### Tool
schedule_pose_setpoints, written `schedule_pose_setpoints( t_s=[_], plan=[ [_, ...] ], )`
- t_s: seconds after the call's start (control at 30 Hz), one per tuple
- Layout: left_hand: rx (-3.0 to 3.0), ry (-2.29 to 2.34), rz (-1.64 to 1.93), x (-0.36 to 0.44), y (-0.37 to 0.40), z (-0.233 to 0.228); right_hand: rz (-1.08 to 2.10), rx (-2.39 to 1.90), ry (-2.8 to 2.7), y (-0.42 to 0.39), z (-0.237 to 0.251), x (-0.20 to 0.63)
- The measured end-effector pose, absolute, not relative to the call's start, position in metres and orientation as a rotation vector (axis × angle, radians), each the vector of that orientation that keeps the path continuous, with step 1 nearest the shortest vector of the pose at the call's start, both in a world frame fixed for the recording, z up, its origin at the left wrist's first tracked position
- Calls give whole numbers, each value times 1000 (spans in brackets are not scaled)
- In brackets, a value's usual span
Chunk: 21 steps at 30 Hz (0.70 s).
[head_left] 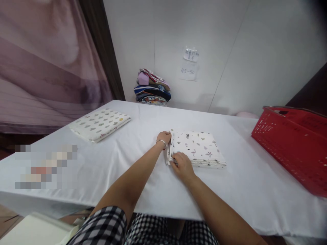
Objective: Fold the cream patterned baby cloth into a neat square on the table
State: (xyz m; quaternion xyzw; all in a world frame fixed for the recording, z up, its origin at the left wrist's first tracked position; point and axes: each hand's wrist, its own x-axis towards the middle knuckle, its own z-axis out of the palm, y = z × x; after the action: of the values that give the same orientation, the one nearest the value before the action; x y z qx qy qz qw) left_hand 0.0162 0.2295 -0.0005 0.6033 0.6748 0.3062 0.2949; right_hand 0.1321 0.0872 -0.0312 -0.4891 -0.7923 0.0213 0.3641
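A white cloth [199,144] printed with flamingos, palm trees and other small motifs lies folded in a layered rectangle on the white-covered table [143,190]. My left hand [164,136] grips its far left corner, fingers closed on the edge, with a bracelet at the wrist. At the near left corner my right hand [182,165] pinches the folded layers; the thumb and fingertips are partly tucked into the fabric. A second folded white cloth [100,124], with grey cloud-like prints, rests on the left of the table, apart from both hands.
On the right stands a red plastic basket [293,143]. Beyond the far table edge, a stack of folded fabrics [152,88] rises against the wall. Handwritten paper signs [188,71] hang there. A blurred-out patch [46,166] covers something at the left, and a pinkish curtain [51,68] hangs beside the table.
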Motion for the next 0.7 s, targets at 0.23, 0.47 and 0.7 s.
schedule_pose_setpoints(
  t_s=[0.23, 0.47, 0.7],
  plan=[
    [1640, 1820, 891, 22, 241, 3, 66, -1264, -2069, 86, -30, 132],
    [1613, 1857, 851, 22, 245, -3, 110, -1246, -2086, 86, -29, 133],
    [1620, 1805, 785, 20, 249, 9, 121, -1268, -2078, 86, -29, 132]
  ],
)
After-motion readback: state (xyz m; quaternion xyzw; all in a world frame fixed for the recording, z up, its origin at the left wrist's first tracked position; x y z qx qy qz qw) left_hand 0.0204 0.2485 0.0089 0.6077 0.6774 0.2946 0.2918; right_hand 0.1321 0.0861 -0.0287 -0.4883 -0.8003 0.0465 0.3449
